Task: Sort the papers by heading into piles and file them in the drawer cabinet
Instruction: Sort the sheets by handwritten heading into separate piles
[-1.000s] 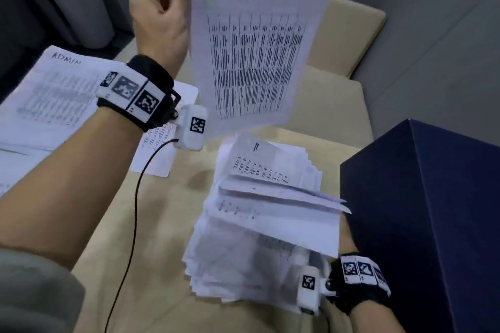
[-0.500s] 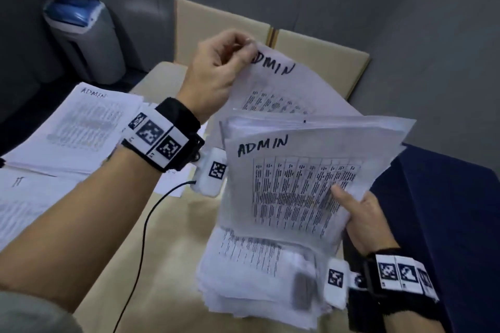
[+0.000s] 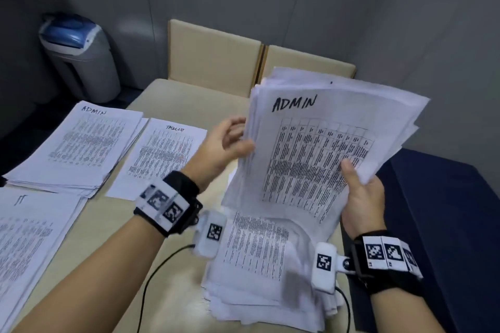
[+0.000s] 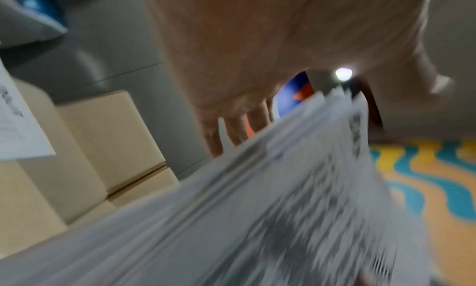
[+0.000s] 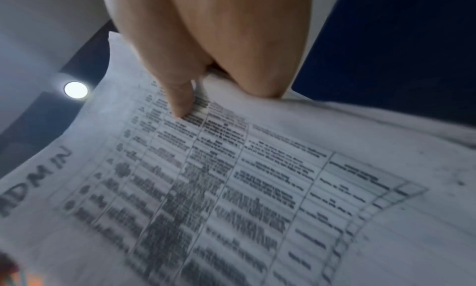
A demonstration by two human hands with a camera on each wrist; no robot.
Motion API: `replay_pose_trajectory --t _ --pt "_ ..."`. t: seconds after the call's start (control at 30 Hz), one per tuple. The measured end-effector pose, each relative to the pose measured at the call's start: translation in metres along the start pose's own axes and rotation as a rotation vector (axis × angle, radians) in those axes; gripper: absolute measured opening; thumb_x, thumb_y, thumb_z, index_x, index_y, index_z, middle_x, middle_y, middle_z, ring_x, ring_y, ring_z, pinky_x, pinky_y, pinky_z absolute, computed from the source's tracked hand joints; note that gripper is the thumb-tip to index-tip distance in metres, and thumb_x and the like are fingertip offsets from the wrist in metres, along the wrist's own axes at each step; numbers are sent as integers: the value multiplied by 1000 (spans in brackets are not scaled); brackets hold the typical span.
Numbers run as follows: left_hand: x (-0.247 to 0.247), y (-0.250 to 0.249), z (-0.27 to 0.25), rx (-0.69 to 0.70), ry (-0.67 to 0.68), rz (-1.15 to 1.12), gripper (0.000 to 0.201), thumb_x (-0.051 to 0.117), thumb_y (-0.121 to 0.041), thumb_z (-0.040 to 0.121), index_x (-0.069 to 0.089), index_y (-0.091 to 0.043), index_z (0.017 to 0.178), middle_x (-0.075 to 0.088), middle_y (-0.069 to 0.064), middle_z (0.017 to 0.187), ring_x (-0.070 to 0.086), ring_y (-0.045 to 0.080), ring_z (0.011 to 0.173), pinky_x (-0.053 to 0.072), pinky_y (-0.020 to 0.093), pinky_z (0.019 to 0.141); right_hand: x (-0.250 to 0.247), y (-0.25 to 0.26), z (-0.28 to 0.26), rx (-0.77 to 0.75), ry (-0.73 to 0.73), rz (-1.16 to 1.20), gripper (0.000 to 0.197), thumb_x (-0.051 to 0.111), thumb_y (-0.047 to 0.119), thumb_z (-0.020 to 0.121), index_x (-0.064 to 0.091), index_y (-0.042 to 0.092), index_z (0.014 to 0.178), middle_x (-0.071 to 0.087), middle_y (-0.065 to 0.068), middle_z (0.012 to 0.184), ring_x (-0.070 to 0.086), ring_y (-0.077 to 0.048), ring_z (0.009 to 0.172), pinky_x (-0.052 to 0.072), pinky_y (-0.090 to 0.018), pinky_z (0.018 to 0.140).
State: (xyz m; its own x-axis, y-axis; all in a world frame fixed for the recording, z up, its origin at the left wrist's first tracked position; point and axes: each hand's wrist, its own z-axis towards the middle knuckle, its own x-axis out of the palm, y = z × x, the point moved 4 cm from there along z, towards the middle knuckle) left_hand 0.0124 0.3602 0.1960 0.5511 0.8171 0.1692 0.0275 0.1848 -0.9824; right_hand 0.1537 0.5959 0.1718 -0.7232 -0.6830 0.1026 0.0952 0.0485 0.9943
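A: What lies at the left of the table (image 3: 173, 94)?

B: At the near left edge there is a pile headed IT (image 3: 29, 235). Behind it lies a thicker pile headed ADMIN (image 3: 78, 149), and just beside that, to the right, a thin pile (image 3: 159, 159) whose heading is too blurred to read. A grey bin with a blue lid (image 3: 78, 59) stands on the floor behind them.

A: And the left hand (image 3: 224, 146)?

B: It is at the left edge of the raised sheaf (image 3: 319, 154). The fingers are loosely bent; whether they pinch a sheet I cannot tell, and the left wrist view is too blurred to help.

A: What does the sheaf show?

B: The top sheet reads ADMIN over a printed table. It is lifted above the unsorted stack (image 3: 259, 273), which lies on the table.

A: The right hand (image 3: 362, 197)?

B: It grips the sheaf at the lower right, thumb (image 5: 180, 99) pressed on the top sheet, fingers behind. Farther right is a dark blue box (image 3: 443, 224).
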Motion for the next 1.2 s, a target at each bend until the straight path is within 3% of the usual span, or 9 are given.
replay_pose_trajectory --t 0.27,0.37,0.53,0.63,0.73,0.87,0.97,1.1,1.2 --pt "30 77 -15 30 -301 33 31 71 -6 86 56 -21 109 68 4 109 67 18 100 57 29 82 -2 -34 -23 -63 -60 -36 41 67 26 93 51 24 131 69 11 116 65 -4 109 50 -25 92" --pt "28 128 -23 -188 -250 242 31 67 -10 90 51 -12 116 64 7 115 63 21 103 54 29 81 -16 -88 -29 107 48 -252 57 74 33 87 50 17 136 62 4 132 58 -13 122 43 -33 106" --pt "29 137 -29 -196 -159 458 26 43 -25 104 62 -8 113 69 7 107 65 25 100 54 45 91 -15 -91 -20 28 7 -406 31 52 23 102 56 11 130 63 1 116 59 -20 113 40 -25 93" --pt "10 108 -38 -106 -240 350 21 53 -32 99 63 -14 106 66 -6 92 63 6 82 53 20 71 11 -76 -13 -16 29 -330 32 50 23 103 54 13 132 64 2 116 59 -12 106 43 -22 90" --pt "-28 98 -61 -125 -318 466 20 59 -33 96 57 -26 77 57 -5 69 52 13 58 42 24 54 53 -78 -20 4 139 -232 27 57 23 100 56 19 126 65 14 110 60 3 101 46 -18 89" --pt "-104 97 -110 -221 -513 492 29 58 -29 97 51 -25 70 49 0 61 42 17 54 40 34 54 122 -107 -50 170 401 -232 50 63 40 94 54 14 136 63 3 129 58 -14 121 43 -36 107" --pt "-164 85 -159 -263 -613 437 25 58 -25 98 54 -16 75 45 1 61 38 12 47 36 27 48 162 -143 -84 389 561 -204 76 58 78 75 60 14 116 66 -2 105 64 -18 96 54 -37 87" --pt "-262 75 -231 -352 -713 450 27 60 -25 97 55 -8 77 47 5 65 42 15 55 36 29 55 193 -204 -136 534 665 -484 47 54 50 96 59 4 102 70 -11 85 67 -23 73 50 -30 62" --pt "-332 61 -266 -390 -802 462 29 61 -24 96 58 1 83 50 8 69 44 17 60 36 31 58 205 -254 -168 527 800 -828 62 76 64 67 64 7 89 69 -7 80 62 -23 72 49 -33 70"
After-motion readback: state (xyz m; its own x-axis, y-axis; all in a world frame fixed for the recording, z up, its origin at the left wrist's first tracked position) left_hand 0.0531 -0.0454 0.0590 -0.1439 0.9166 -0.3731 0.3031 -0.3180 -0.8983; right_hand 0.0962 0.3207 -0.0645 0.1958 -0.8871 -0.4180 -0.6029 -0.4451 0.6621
